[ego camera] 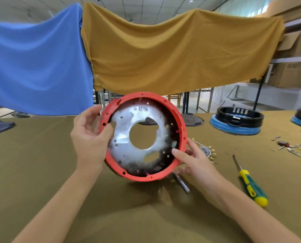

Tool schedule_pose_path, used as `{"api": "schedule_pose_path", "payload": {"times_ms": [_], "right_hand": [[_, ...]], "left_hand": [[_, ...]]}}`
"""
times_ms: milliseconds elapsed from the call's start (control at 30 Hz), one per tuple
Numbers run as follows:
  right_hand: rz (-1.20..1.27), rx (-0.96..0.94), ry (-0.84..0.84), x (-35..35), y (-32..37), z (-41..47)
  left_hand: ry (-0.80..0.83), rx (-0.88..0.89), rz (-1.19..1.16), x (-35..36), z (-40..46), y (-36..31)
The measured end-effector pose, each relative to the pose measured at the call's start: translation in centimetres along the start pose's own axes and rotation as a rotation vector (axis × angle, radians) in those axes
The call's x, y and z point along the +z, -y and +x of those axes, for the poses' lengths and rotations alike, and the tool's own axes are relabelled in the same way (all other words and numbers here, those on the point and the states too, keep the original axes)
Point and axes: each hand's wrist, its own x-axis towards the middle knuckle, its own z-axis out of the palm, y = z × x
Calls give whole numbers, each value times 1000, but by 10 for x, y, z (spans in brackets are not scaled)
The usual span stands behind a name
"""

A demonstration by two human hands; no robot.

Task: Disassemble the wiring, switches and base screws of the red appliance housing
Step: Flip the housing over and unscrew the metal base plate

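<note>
- The worktop (41, 172), under an olive cloth, has wide bare room on the left and in front of the person; the right side is busier, so a set-down looks easiest to the left or straight down.
- The red appliance housing (181, 127) is held up off the worktop, tilted so its open inside faces the camera, probably to check for remaining screws; a metal plate (128, 155) with a large centre hole sits inside it.
- The left hand (89, 137) clasps the left rim, thumb hooked over the edge.
- The right hand (193, 160) steadies the lower right rim, fingers spread, forefinger resting inside.
- A green-and-yellow screwdriver (251, 186) lies just right of that hand, within easy reach.
- A metal rod-like tool (182, 183) lies under the housing.
- A bundle of removed wiring (205, 151) lies behind the right hand, so the wiring seems done.
</note>
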Motion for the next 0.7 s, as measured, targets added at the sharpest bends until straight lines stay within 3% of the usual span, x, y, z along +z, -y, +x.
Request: {"api": "schedule_pose_path", "payload": {"times_ms": [67, 133, 200, 267, 433, 500, 700], "right_hand": [[-15, -91, -35, 0, -1, 0], [-63, -200, -47, -2, -1, -1], [-138, -296, -72, -4, -2, 0], [-234, -390, -130, -8, -2, 1], [-198, -488, -145, -16, -5, 5], [-186, -496, -143, -18, -6, 6], [139, -350, -102, -19, 1, 5]], "left_hand": [[34, 27, 68, -1, -2, 3], [67, -65, 42, 1, -1, 3], [183, -243, -264, 2, 0, 1], [264, -434, -419, 1, 1, -2], [326, -889, -216, -13, 12, -2], [345, -899, -120, -16, 12, -1], [441, -657, 7, -17, 6, 2]]}}
